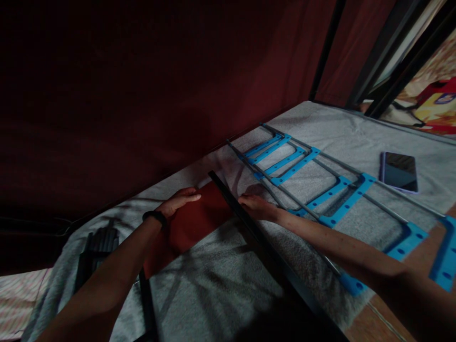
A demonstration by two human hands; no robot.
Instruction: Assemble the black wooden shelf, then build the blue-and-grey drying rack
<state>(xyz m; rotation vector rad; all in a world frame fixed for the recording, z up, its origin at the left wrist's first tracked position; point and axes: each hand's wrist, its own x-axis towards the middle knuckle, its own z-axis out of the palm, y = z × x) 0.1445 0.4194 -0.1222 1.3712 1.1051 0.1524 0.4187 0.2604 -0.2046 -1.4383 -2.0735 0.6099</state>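
Observation:
An orange-red panel (199, 216), apparently fabric, stretches between two long black bars over the grey cloth. My left hand (180, 200), with a dark band at the wrist, holds its upper edge, the thumb lying on the near face and the other fingers partly hidden. The right-hand black bar (245, 221) runs from the panel toward me. Beyond it, my right hand (257, 206) is closed at the bar's far side; the bar covers part of the fingers. Another black bar (147, 297) lies along the panel's left end, beneath my left forearm.
Thin metal rods with blue plastic brackets (347, 199) lie to the right, below my right forearm. A phone (399, 172) rests on the grey cloth (342, 128) farther right. Black tubes (101, 242) are at the left. A dark red fabric wall (171, 85) rises behind.

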